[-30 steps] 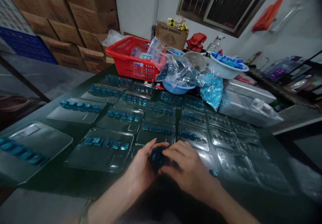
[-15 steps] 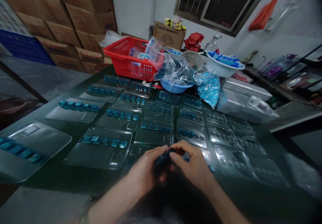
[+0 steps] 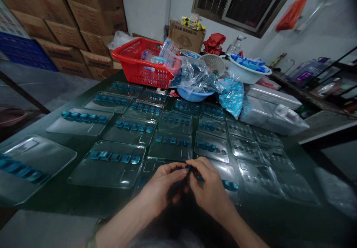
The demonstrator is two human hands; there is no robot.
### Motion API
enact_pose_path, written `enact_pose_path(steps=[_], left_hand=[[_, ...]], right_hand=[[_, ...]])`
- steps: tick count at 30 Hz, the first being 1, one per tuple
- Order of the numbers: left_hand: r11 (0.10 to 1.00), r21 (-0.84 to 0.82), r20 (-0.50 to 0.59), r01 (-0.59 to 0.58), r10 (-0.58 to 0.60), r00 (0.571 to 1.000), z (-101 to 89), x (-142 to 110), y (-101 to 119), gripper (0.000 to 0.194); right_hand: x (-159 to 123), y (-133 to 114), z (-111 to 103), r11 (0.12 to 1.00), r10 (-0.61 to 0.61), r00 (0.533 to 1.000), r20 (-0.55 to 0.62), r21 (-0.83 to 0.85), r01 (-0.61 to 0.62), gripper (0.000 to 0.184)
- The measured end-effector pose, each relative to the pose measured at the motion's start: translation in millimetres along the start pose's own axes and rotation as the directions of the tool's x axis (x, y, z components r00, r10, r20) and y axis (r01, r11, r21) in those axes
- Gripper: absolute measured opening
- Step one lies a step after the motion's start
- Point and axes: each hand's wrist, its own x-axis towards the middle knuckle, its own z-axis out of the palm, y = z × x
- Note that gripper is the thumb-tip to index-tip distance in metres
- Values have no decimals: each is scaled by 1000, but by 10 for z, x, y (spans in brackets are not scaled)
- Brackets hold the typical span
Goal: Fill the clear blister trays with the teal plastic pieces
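My left hand (image 3: 160, 186) and my right hand (image 3: 208, 184) meet at the near side of the table, fingertips almost touching. Pinched between them is a small dark blue piece (image 3: 189, 167), mostly hidden by the fingers. Beneath and beside the right hand lies a clear plastic tray (image 3: 223, 168) with teal blocks (image 3: 230, 185) in a row. To the left, another clear tray (image 3: 100, 175) carries a row of translucent teal blocks (image 3: 115, 157). One more tray (image 3: 153, 162) is partly covered by my left hand.
Rows of similar clear trays (image 3: 170, 151) cover the green table (image 3: 97, 201). At the back stand a red basket (image 3: 147, 75), a blue basin (image 3: 195, 96) under plastic bags, and a white basin (image 3: 245, 76) of blue items. Wrapped packages (image 3: 267, 110) lie right; cartons (image 3: 67, 36) are stacked left.
The dark piece between my fingers shows less now. My right hand has turned, fingers closing in toward my left fingertips, and more teal blocks show beside it. The view has shifted slightly.
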Motion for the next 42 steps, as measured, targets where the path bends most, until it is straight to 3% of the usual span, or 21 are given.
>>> enact_pose_path(steps=[15, 22, 31, 34, 36, 39, 42], left_hand=[[984, 158, 10, 84, -87, 996, -34, -26, 10, 15], [986, 130, 29, 109, -114, 993, -52, -7, 15, 15], [992, 126, 36, 20, -25, 999, -51, -33, 7, 15], [989, 140, 140, -50, 31, 990, -40, -94, 65, 18], [985, 147, 216, -90, 57, 975, -26, -131, 118, 21], [992, 113, 151, -53, 35, 988, -8, -125, 163, 18], [997, 72, -6, 19, -18, 1000, -7, -57, 142, 22]], right_hand=[[-14, 40, 107, 1000, -12, 995, -104, 10, 13, 26], [-8, 101, 122, 1000, -28, 988, -152, -18, 25, 26], [56, 128, 190, 1000, 6, 977, -211, 25, 0, 27], [115, 270, 118, 998, 70, 964, -255, 15, -69, 25], [149, 379, 32, 980, 196, 939, -281, 69, -184, 22], [159, 415, -68, 892, 390, 909, -148, 307, -332, 21], [130, 275, -56, 734, 415, 908, 62, 567, -374, 21]])
